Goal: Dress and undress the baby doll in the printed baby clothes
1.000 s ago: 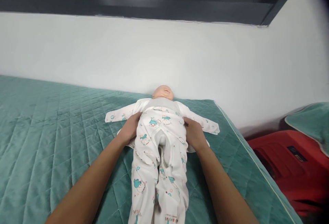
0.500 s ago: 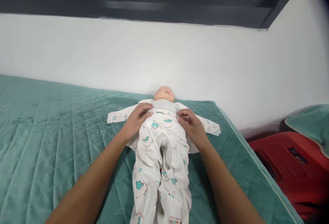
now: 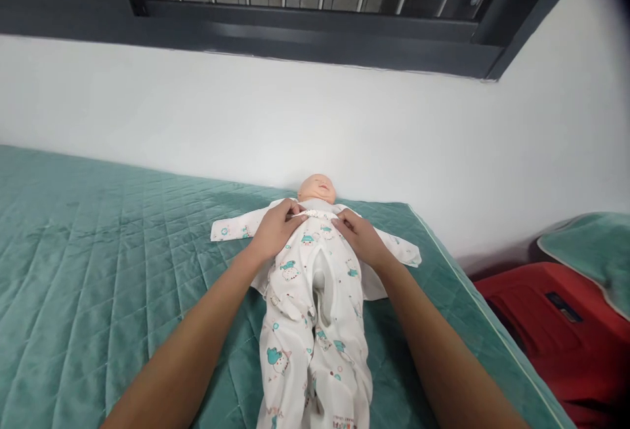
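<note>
A baby doll [image 3: 317, 189] lies on its back with its head toward the wall. Over its legs and belly are white baby pants [image 3: 322, 252] printed with small cartoon figures. The waistband reaches up to the chest. My left hand [image 3: 279, 227] pinches the waistband at its left end, and my right hand [image 3: 358, 235] pinches it at the right end. Beneath the pants lies a white long-sleeved baby shirt [image 3: 236, 224], its sleeves spread to both sides. The doll's arms and legs are covered by cloth.
A green quilted cover [image 3: 123, 271] lies under the doll, its piped edge running down the right. Behind stands a white wall [image 3: 246, 114] below a dark window frame [image 3: 305, 35] with metal bars. Right of the edge is a red plastic chair [image 3: 536, 324] with green cloth [image 3: 595, 245] on it.
Both hands have drawn the waistband higher up the doll's chest, covering more of the pale cloth there. The view has tilted up slightly, showing more of the window.
</note>
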`<action>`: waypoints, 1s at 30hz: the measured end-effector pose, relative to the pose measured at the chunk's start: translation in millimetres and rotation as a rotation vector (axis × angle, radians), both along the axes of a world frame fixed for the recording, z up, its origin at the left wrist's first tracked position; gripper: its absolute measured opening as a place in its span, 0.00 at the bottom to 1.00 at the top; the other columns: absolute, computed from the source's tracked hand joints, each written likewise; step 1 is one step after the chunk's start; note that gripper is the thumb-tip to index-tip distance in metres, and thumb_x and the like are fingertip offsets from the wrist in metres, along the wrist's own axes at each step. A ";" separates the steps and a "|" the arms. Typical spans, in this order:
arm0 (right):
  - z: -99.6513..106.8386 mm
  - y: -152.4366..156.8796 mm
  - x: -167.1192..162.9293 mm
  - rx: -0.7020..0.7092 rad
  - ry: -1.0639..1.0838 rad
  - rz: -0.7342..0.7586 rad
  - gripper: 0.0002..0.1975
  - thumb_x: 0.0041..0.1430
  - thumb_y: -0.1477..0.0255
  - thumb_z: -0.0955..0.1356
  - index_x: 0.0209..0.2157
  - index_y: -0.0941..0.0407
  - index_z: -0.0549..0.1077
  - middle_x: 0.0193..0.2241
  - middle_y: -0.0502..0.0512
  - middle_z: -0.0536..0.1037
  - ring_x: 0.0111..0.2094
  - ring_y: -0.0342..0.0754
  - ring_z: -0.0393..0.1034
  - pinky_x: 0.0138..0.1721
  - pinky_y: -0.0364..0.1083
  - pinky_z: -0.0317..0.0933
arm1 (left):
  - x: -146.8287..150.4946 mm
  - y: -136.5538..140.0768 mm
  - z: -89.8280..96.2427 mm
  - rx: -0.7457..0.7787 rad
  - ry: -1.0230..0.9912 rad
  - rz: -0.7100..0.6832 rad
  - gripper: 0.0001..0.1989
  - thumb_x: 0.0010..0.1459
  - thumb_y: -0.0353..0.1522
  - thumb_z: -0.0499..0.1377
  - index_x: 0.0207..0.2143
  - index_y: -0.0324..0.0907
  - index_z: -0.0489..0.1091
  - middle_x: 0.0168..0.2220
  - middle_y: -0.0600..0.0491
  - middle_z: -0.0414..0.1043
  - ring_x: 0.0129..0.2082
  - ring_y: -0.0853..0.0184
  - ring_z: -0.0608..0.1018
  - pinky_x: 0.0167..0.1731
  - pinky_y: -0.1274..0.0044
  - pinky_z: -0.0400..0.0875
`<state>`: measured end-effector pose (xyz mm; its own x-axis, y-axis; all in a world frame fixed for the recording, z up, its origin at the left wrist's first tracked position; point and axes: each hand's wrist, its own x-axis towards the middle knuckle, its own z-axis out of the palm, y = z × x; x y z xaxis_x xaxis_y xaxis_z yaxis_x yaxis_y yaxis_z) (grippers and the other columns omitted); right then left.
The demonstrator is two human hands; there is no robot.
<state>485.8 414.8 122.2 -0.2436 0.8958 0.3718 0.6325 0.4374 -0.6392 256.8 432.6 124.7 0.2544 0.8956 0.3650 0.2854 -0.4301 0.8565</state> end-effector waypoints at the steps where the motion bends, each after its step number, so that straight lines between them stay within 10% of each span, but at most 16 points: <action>1: 0.3 6.8 -0.6 -0.010 -0.021 -0.046 0.16 0.65 0.58 0.61 0.27 0.54 0.61 0.25 0.48 0.65 0.28 0.46 0.58 0.35 0.46 0.54 | 2.7 6.0 0.3 -0.011 0.024 0.038 0.08 0.59 0.36 0.57 0.29 0.43 0.63 0.35 0.56 0.73 0.36 0.68 0.74 0.39 0.75 0.65; 11: -18.4 27.5 -12.7 -0.005 0.157 -0.333 0.17 0.60 0.54 0.63 0.29 0.54 0.66 0.24 0.48 0.70 0.28 0.46 0.61 0.33 0.45 0.55 | 9.1 45.5 -17.1 -0.027 0.158 0.202 0.08 0.58 0.37 0.58 0.30 0.42 0.66 0.30 0.55 0.71 0.33 0.66 0.72 0.36 0.74 0.65; 15: -18.5 21.0 -3.6 0.095 0.034 -0.262 0.19 0.61 0.54 0.63 0.26 0.55 0.65 0.30 0.53 0.71 0.36 0.49 0.64 0.42 0.49 0.58 | -0.2 40.6 -22.6 0.187 0.308 0.161 0.08 0.60 0.37 0.56 0.32 0.42 0.69 0.38 0.50 0.71 0.43 0.62 0.71 0.48 0.69 0.64; 20: -13.4 20.4 13.8 0.044 -0.022 -0.062 0.17 0.63 0.58 0.61 0.26 0.55 0.67 0.47 0.56 0.73 0.50 0.52 0.65 0.53 0.51 0.56 | -8.8 42.8 -15.5 0.066 0.293 0.060 0.12 0.62 0.39 0.52 0.31 0.42 0.68 0.38 0.52 0.72 0.41 0.63 0.72 0.44 0.72 0.65; 26: -18.8 37.0 13.7 -0.029 -0.092 -0.331 0.17 0.63 0.58 0.60 0.25 0.54 0.65 0.25 0.51 0.72 0.29 0.48 0.64 0.35 0.47 0.57 | -1.1 55.6 -16.6 -0.007 0.368 0.232 0.09 0.61 0.37 0.53 0.31 0.44 0.68 0.31 0.53 0.74 0.33 0.63 0.73 0.38 0.72 0.64; 30: -28.4 41.7 9.0 0.020 0.010 -0.396 0.15 0.61 0.58 0.63 0.30 0.54 0.68 0.29 0.52 0.75 0.32 0.49 0.67 0.38 0.48 0.60 | 1.2 62.5 -27.5 0.034 0.265 0.228 0.07 0.59 0.35 0.56 0.39 0.45 0.71 0.37 0.53 0.75 0.35 0.64 0.75 0.40 0.72 0.68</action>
<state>494.8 456.4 93.8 0.1231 0.9123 0.3906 0.7482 0.1732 -0.6405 258.0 495.1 97.2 0.1388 0.9288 0.3435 0.5879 -0.3564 0.7262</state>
